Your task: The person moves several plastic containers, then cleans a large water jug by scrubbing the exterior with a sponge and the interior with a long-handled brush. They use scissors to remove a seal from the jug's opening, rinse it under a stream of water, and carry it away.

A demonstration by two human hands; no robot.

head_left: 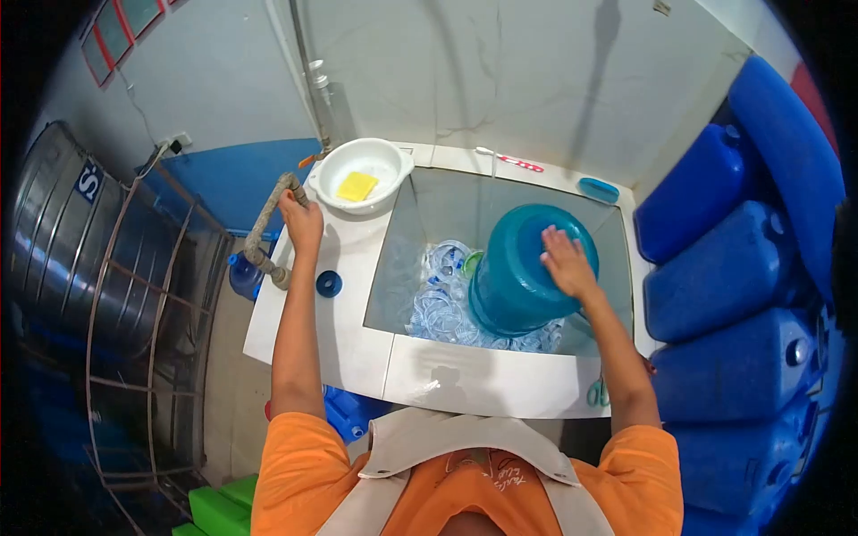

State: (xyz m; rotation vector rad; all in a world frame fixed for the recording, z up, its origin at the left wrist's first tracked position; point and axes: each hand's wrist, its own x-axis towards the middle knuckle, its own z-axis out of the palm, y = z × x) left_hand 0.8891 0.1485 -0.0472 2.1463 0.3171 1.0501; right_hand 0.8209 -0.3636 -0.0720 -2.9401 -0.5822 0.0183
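Observation:
My left hand (302, 221) is closed around the upper end of a tape-wrapped pipe (261, 230) at the left of the white counter. My right hand (566, 261) lies with fingers spread on the base of a large teal water jug (512, 286), which stands upside down in the sink basin (393, 259). Clear plastic pieces (440, 310) and a green ring (471, 263) lie beside the jug in the basin. Where the jug's mouth rests is hidden.
A white bowl (387, 181) with a yellow sponge (357, 187), a toothbrush (511, 160), a blue brush (598, 189) and a dark round cap (329, 284) rest on the counter (357, 338). Blue containers (712, 272) line the right; a metal tank (76, 241) stands left.

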